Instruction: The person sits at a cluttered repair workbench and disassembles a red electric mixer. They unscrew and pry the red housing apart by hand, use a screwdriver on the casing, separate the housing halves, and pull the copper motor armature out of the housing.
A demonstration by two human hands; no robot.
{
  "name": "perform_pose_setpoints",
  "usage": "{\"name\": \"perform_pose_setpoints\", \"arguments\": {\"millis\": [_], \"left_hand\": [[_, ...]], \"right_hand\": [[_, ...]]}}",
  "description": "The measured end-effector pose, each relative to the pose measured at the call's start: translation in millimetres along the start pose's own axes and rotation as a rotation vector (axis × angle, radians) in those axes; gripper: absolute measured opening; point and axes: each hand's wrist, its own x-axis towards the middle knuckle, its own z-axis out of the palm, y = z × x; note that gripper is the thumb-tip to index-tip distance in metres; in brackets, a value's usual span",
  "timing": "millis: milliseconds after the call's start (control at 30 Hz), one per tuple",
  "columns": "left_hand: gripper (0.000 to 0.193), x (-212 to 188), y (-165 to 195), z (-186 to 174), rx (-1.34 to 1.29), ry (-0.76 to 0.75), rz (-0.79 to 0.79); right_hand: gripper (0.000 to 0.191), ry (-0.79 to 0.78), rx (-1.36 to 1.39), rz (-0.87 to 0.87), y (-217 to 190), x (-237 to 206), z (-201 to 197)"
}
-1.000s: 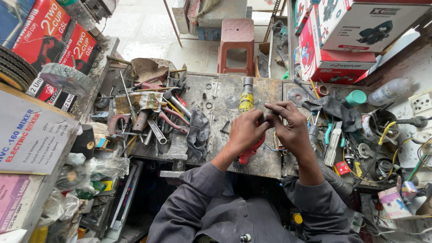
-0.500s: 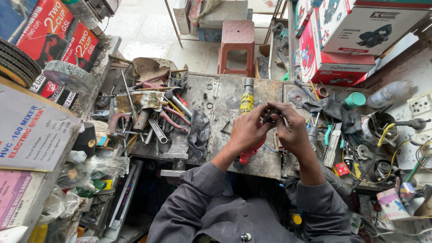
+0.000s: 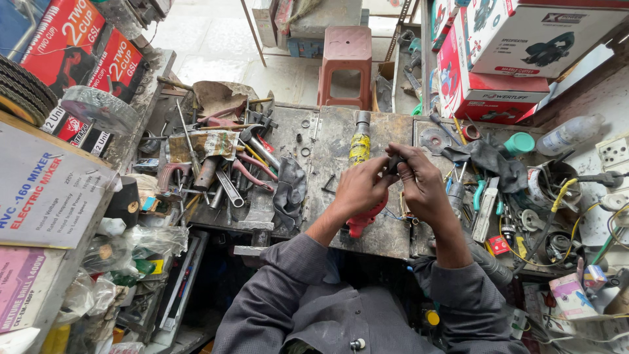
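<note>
My left hand (image 3: 362, 189) and my right hand (image 3: 419, 183) meet above a worn metal workbench (image 3: 341, 141). Together they pinch a small dark part (image 3: 394, 164) between the fingertips. Beneath the hands lies a power tool with a yellow-labelled grey front (image 3: 360, 141) and a red rear end (image 3: 360, 221), pointing away from me. Grey sleeves cover both forearms.
Wrenches, pliers and a hammer (image 3: 223, 170) are piled on the bench at left, with a dark rag (image 3: 288, 190). Screwdrivers, cables and a teal cap (image 3: 519, 143) crowd the right. Boxes (image 3: 498, 59) stand at the back right, more cartons (image 3: 46, 190) at left, a reddish stool (image 3: 345, 62) beyond.
Both hands stay together over the tool, working the small dark part; the fingers have shifted slightly. The view has tilted a little.
</note>
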Motion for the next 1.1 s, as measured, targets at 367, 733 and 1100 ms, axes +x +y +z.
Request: {"name": "perform_pose_setpoints", "arguments": {"millis": [367,733,1100], "left_hand": [[0.041,0,-4,5,0.043,0.034,0.054],[0.041,-4,-4,3,0.041,0.048,0.102],[0.033,-2,-2,3,0.093,0.025,0.019]], "right_hand": [[0.030,0.039,0.015,-0.033,5,2,2],[0.026,0.070,0.046,0.018,6,0,7],[0.031,0.106,-0.004,0.001,12,-2,7]]}}
